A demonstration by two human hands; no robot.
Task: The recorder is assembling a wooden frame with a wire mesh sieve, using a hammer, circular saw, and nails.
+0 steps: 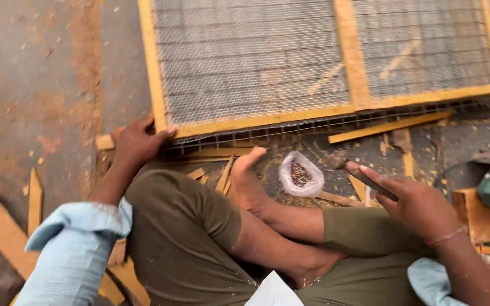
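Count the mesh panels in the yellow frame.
2. The large left mesh panel sits above the left hand; the right mesh panel lies beyond the wooden divider. The frame runs past the picture's top edge, so more may be hidden.
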